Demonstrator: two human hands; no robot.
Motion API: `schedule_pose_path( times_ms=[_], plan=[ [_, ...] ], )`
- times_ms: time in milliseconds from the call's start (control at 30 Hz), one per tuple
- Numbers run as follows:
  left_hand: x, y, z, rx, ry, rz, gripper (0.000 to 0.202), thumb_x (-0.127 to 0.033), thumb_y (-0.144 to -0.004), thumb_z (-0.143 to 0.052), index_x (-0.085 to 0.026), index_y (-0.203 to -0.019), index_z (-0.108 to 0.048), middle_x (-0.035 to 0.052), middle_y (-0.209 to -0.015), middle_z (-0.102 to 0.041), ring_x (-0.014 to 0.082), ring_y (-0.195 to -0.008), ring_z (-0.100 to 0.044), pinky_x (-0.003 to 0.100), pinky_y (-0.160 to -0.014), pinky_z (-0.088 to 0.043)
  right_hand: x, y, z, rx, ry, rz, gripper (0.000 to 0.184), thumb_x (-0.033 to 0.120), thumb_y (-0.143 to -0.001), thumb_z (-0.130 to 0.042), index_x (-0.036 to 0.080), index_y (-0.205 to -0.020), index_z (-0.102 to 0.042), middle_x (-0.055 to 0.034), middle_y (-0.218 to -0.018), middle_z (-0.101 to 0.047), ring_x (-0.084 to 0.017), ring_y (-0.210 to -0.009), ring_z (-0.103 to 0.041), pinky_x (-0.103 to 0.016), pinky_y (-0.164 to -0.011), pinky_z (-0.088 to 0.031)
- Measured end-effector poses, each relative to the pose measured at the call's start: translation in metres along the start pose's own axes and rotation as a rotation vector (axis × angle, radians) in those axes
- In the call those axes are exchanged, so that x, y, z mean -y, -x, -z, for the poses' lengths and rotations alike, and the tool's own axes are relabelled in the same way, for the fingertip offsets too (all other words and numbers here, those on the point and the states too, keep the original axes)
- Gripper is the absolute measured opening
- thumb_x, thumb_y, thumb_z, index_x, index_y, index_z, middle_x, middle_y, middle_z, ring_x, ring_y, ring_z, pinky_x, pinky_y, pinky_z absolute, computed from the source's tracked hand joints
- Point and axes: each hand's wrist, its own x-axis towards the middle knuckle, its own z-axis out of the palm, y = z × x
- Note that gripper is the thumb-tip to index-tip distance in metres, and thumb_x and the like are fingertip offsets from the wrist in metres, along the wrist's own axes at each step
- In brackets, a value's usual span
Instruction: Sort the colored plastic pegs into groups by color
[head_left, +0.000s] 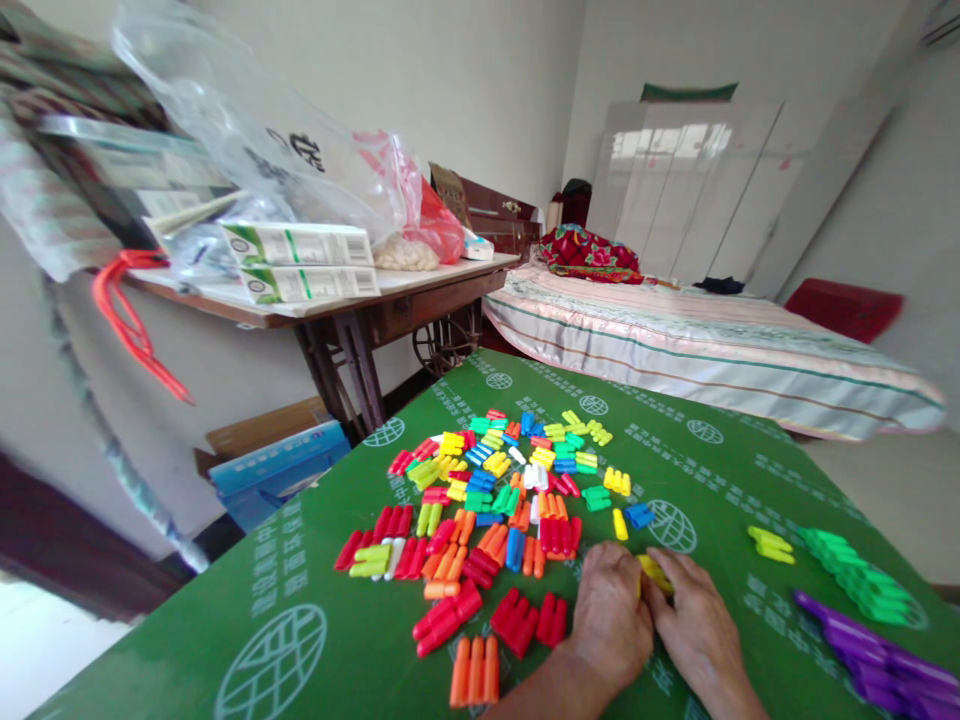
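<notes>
My left hand [615,612] and my right hand [696,618] are close together over the green board, fingers bent inward. Between them shows a yellow plastic tube piece [655,574], pinched by the fingers and partly covered. Left of my hands lies a spread of small plastic tube pieces, single or side by side in short rows. Nearest to my left hand are red pieces [551,620] and an orange row [475,672]. Beyond the fingertips are a single yellow piece [619,525] and a blue piece [640,516].
To the right on the green board [352,640] lie a yellow-green row [770,544], a long green stack [855,575] and a purple stack [885,655]. A side table [420,285] with boxes and plastic bags stands at left. A bed [712,340] is behind.
</notes>
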Motion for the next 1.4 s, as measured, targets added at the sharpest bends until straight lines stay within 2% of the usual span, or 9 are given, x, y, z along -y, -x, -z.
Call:
schedule_pose_path(
  times_ms=[367, 633, 833, 1400],
  plan=[
    [0.007, 0.001, -0.010, -0.055, -0.005, -0.037, 0.017, -0.005, -0.061, -0.051, -0.017, -0.073, -0.055, 0.0059, -0.078, -0.060, 0.0194, -0.075, -0.051, 0.032, -0.070, -0.042, -0.003, -0.001, -0.003, -0.001, 0.034, 0.009, 0.042, 0.031, -0.081, -0.038, 0.010, -0.110, -0.062, -0.0120, -0.113, -0.064, -0.025, -0.104, -0.058, -0.037, -0.094, -0.046],
    [0.001, 0.001, -0.001, 0.000, 0.021, -0.004, 0.015, -0.005, -0.065, -0.048, -0.017, -0.072, -0.054, 0.0069, -0.080, -0.060, 0.0204, -0.077, -0.052, 0.033, -0.072, -0.043, -0.006, 0.001, -0.007, -0.016, 0.039, 0.031, 0.041, 0.032, -0.082, -0.039, 0.012, -0.109, -0.063, -0.0117, -0.111, -0.065, -0.024, -0.103, -0.059, -0.037, -0.094, -0.046],
    [-0.001, 0.000, -0.001, 0.012, 0.035, 0.050, 0.014, -0.006, -0.065, -0.048, -0.016, -0.071, -0.054, 0.0076, -0.081, -0.060, 0.0209, -0.078, -0.052, 0.034, -0.072, -0.044, -0.008, 0.001, -0.009, -0.039, 0.022, 0.037, 0.040, 0.032, -0.082, -0.039, 0.012, -0.107, -0.063, -0.0121, -0.110, -0.065, -0.025, -0.102, -0.059, -0.037, -0.093, -0.046],
    [-0.004, -0.001, 0.006, 0.046, 0.077, 0.019, 0.018, -0.006, -0.069, -0.048, -0.015, -0.080, -0.060, 0.0084, -0.089, -0.062, 0.0212, -0.086, -0.054, 0.037, -0.083, -0.045, -0.007, 0.002, -0.008, -0.033, 0.002, 0.034, 0.039, 0.033, -0.082, -0.041, 0.013, -0.107, -0.062, -0.0112, -0.110, -0.065, -0.025, -0.101, -0.060, -0.038, -0.091, -0.048]
  ],
)
